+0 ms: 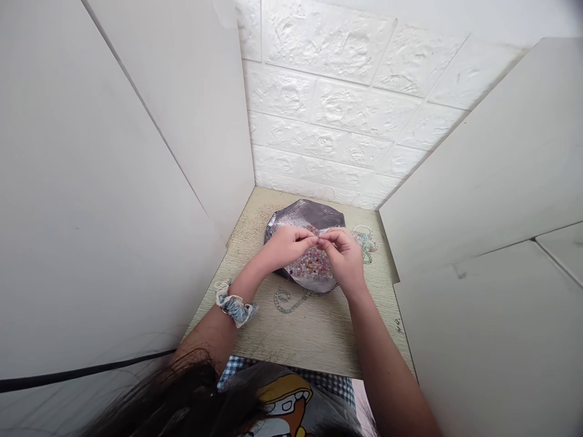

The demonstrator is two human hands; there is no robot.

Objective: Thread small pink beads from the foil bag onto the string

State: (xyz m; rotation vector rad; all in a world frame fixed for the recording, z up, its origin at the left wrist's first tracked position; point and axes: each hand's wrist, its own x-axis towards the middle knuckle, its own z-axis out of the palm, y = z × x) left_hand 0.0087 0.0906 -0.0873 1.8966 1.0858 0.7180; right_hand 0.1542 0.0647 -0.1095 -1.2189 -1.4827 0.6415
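My left hand (290,246) and my right hand (342,255) meet fingertip to fingertip, each closed in a pinch. Whatever lies between the fingers is too small or hidden to make out. Below them sits a silvery-lined bag (314,212) with its mouth wide open. Many small pink, white and orange beads (310,267) fill its inside, partly covered by my hands. In front of the bag a strand of pale green beads (286,301) lies curled on the wooden tabletop (310,340).
Several bead strands (365,243) in green, white and pink lie right of the bag. Two small shiny bits (398,325) rest near the right edge. White panels (204,121) rise at both sides, and a white brick-patterned wall (319,121) stands behind.
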